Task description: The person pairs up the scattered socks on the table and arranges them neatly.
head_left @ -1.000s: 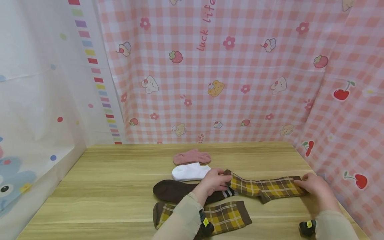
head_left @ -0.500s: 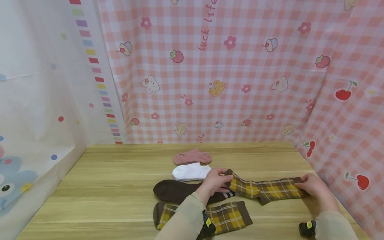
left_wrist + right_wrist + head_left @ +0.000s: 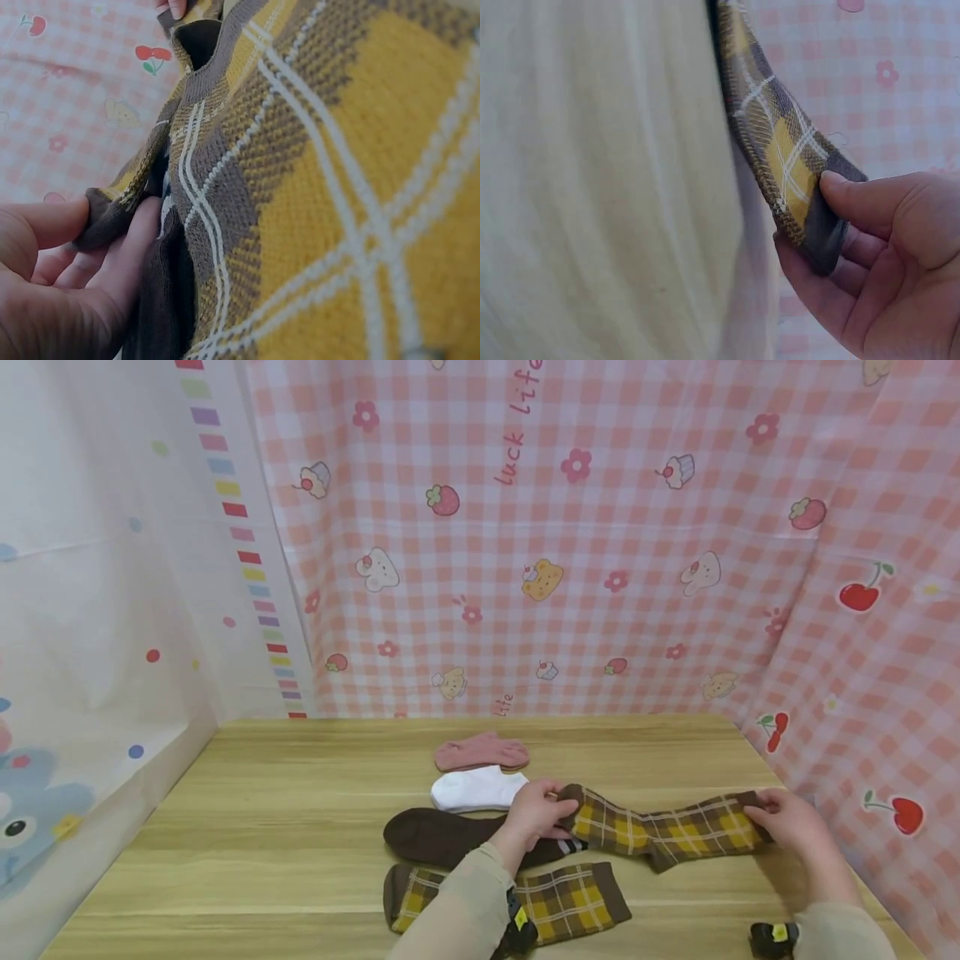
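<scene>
A brown and yellow plaid sock (image 3: 686, 833) stretches sideways between both hands. My left hand (image 3: 534, 814) pinches its brown toe end, thumb on one side and fingers on the other, as the left wrist view confirms. At the other end, my right hand (image 3: 793, 823) grips the brown cuff (image 3: 831, 225) between thumb and fingers. A matching plaid sock (image 3: 573, 900) lies flat in front, partly covered by the left forearm; its knit (image 3: 360, 172) fills much of the left wrist view. Behind that arm is a dark brown sock (image 3: 438, 837) with white stripes, partly hidden by the left hand.
Farther back on the wooden table (image 3: 300, 827) lie white ankle socks (image 3: 476, 789) and pink socks (image 3: 480, 752), in a column with the others. Printed cloth (image 3: 570, 527) hangs behind the table and along both sides.
My right hand has shifted slightly right and up, lifting the cuff end of the plaid sock a little. The left hand has stayed almost still; the socks on the table lie as before.
</scene>
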A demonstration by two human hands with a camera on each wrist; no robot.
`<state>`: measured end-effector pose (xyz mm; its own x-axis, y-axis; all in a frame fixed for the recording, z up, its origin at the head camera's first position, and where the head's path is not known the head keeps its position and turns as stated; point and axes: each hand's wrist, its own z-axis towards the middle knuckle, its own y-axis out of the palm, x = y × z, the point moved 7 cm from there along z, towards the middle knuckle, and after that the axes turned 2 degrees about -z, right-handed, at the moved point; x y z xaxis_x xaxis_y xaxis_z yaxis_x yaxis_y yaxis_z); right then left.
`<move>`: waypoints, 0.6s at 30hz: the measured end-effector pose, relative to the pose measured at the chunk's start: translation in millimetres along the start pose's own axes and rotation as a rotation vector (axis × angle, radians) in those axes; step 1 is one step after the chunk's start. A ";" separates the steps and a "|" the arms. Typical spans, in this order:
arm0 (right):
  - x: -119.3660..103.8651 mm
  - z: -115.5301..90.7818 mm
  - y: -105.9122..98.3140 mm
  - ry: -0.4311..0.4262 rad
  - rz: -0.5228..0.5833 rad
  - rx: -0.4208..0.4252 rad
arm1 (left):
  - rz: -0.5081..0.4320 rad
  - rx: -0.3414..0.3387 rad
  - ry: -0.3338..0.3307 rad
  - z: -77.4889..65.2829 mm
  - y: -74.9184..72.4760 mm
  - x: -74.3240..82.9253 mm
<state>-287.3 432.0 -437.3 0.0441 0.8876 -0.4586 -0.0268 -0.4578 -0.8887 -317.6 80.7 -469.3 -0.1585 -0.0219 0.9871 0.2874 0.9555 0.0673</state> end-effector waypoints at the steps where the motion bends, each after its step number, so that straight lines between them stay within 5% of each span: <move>1: -1.0 -0.7 -2.1 -0.005 0.010 0.015 | 0.007 0.009 0.011 -0.1 -0.6 0.7; 10: -8.5 -9.1 -18.6 0.013 0.111 0.157 | 0.006 0.086 0.149 -3.3 -6.4 12.1; 18: -18.1 -20.0 -28.3 0.043 0.145 0.297 | 0.004 0.099 0.201 -8.6 -7.9 21.7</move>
<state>-267.4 427.9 -403.9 0.0601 0.8084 -0.5855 -0.3258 -0.5386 -0.7770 -315.3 70.1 -447.2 0.0373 -0.0665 0.9971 0.1916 0.9797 0.0582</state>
